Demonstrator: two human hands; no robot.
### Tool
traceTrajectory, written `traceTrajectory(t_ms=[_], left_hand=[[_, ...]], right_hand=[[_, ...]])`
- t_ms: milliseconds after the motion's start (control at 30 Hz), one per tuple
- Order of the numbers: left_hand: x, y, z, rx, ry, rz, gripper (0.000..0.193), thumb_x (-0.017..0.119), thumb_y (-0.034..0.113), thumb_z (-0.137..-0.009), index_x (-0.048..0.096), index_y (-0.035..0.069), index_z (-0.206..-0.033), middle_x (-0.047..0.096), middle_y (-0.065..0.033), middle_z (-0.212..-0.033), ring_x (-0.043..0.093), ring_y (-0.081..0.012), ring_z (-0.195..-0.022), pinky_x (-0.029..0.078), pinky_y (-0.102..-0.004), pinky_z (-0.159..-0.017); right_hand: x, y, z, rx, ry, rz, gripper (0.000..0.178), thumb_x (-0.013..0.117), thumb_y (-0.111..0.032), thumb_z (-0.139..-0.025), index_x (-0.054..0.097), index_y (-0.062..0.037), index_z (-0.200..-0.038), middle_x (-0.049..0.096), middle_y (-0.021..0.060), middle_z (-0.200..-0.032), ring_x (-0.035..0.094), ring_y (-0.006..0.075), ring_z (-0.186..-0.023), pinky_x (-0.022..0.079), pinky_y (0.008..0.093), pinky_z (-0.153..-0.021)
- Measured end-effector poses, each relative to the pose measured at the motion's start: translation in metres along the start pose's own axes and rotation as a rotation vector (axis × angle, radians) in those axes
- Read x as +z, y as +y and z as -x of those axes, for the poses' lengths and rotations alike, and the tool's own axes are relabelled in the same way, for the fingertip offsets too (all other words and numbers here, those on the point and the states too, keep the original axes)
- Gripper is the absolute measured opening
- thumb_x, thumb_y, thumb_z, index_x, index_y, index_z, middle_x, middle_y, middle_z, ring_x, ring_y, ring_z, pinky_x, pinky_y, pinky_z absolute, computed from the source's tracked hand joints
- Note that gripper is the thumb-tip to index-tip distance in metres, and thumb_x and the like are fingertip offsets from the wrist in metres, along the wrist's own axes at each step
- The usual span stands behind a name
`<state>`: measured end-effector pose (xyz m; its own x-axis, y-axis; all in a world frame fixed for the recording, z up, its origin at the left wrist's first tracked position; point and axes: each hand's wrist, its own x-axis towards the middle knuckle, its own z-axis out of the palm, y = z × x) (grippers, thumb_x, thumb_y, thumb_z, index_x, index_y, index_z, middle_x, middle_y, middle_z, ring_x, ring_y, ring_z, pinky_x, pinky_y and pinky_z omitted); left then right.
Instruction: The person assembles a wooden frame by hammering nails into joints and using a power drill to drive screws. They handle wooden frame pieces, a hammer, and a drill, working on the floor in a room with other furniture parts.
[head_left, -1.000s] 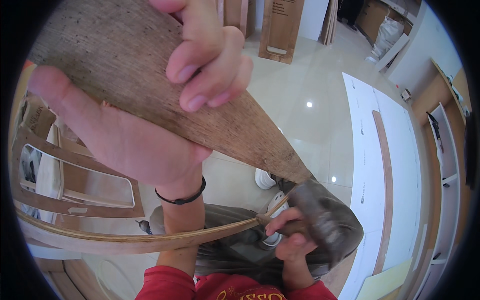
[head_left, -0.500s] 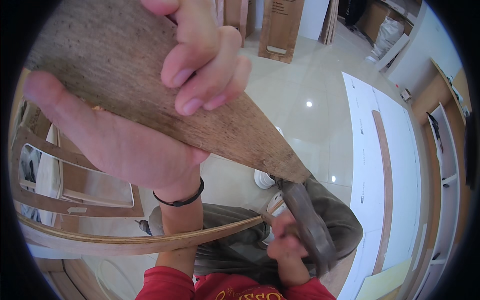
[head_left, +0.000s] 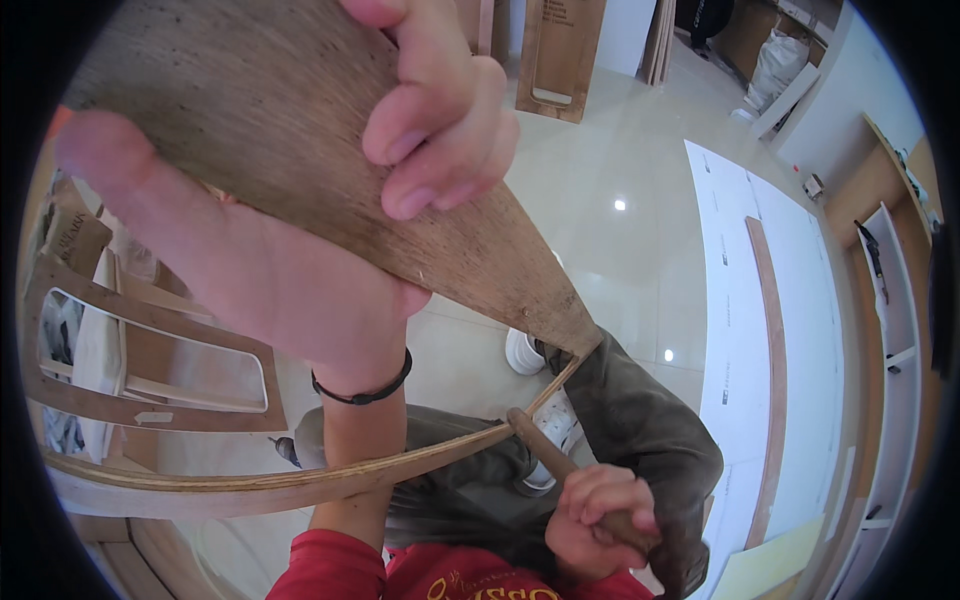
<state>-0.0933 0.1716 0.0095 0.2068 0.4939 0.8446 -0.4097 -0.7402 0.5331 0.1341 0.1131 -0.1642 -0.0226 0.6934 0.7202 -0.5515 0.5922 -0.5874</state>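
My left hand (head_left: 300, 260) grips a long brown wooden board (head_left: 500, 260), thumb along the near edge and fingers curled over the far one. The board narrows toward my knee. Its far end meets a curved plywood strip (head_left: 290, 482) with a layered edge, which bends back to the lower left across my left forearm. My right hand (head_left: 600, 515) is wrapped round the wooden handle of a hammer (head_left: 545, 445). The handle's free end points up-left, beside the plywood strip. A dark head-like part shows beyond my fist, partly hidden against my trousers.
A brown frame with a rounded opening (head_left: 150, 418) stands at left among other wooden parts. To the right, a white sheet (head_left: 725, 300) lies on the tiled floor with a long wooden strip (head_left: 768, 370) on it. A shelf unit (head_left: 893, 400) stands far right; boards (head_left: 560, 60) lean at the back.
My right hand has drawn down and right with the hammer, whose dark head has swung away from the board's end. My left hand and the board have shifted slightly.
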Motion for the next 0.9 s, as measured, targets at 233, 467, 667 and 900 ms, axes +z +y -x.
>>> traceTrajectory(t_ms=[233, 467, 667, 900], left_hand=[[0.01, 0.003, -0.003, -0.005, 0.074, -0.12, 0.066, 0.053, 0.06, -0.085, 0.045, 0.001, -0.112, 0.039, -0.0004, -0.073, 0.043, -0.0094, -0.058, 0.038, -0.0248, -0.057], [0.011, 0.0, -0.006, 0.046, 0.07, -0.012, 0.065, 0.054, 0.06, -0.084, 0.045, 0.0, -0.109, 0.039, -0.0004, -0.073, 0.041, -0.0094, -0.057, 0.037, -0.0237, -0.054], [0.017, -0.001, -0.012, 0.014, 0.038, -0.064, 0.069, 0.052, 0.064, -0.084, 0.044, 0.0, -0.11, 0.039, -0.0015, -0.074, 0.042, -0.0103, -0.06, 0.037, -0.0233, -0.057], [0.028, -0.01, -0.011, 0.07, 0.201, -0.074, 0.051, 0.05, 0.049, -0.093, 0.051, 0.0, -0.107, 0.042, -0.0013, -0.065, 0.043, -0.01, -0.052, 0.037, -0.0227, -0.049]], right_hand=[[-0.007, 0.027, 0.003, 0.366, -0.194, 0.316, 0.047, 0.038, -0.053, -0.098, 0.049, -0.0081, -0.107, 0.047, 0.0029, -0.07, 0.044, 0.0129, -0.053, 0.038, 0.0233, -0.044], [0.005, 0.003, 0.005, -0.184, 0.201, -0.196, 0.045, 0.041, -0.05, -0.098, 0.048, -0.0058, -0.105, 0.048, 0.002, -0.069, 0.049, 0.0114, -0.052, 0.043, 0.024, -0.046], [0.0, 0.025, -0.003, 0.481, -0.124, 0.267, 0.046, 0.047, -0.049, -0.095, 0.045, -0.0094, -0.119, 0.048, 0.0017, -0.072, 0.052, 0.0129, -0.063, 0.042, 0.0273, -0.048], [-0.018, -0.034, -0.012, 0.214, -0.062, 0.247, 0.065, 0.043, -0.063, -0.091, 0.046, -0.0006, -0.106, 0.05, 0.0041, -0.076, 0.044, 0.0118, -0.048, 0.04, 0.0266, -0.043]])
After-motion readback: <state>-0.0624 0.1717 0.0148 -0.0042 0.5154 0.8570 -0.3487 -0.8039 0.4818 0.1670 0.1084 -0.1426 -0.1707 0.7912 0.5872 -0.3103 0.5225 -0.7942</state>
